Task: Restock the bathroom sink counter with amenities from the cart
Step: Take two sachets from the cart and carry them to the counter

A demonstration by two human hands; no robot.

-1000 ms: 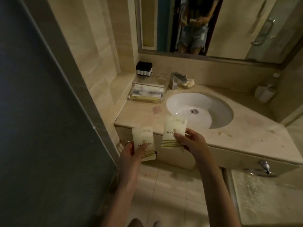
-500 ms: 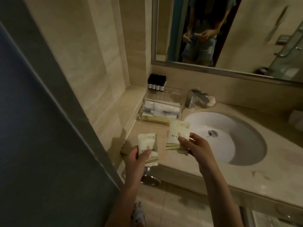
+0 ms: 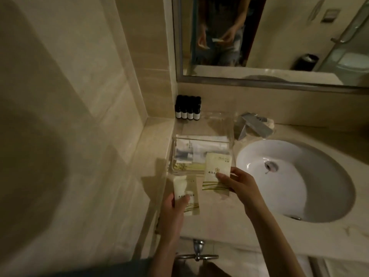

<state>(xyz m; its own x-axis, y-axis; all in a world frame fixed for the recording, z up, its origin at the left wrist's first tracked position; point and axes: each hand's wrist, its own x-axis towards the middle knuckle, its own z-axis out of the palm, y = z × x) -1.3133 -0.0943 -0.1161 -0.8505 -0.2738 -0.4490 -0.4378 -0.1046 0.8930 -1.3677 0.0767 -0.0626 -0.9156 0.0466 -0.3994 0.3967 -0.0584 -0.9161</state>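
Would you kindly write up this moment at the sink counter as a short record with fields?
Left hand: grips the left sachet, thumb on its face, above the counter near its front edge
Right hand: pinches the right sachet, which overlaps the clear tray's near right corner in view
Clear tray: left of the basin, already holding packets
Dark bottles: upright row in the back corner
Basin: white, drain visible

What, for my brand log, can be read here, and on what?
Nothing reads clearly.
Cream green-striped sachet in right hand: dark print, blurred.
Matching sachet in left hand: blurred.
Small dark bottles, white labels: too small.
Packets in clear plastic tray: blurred.
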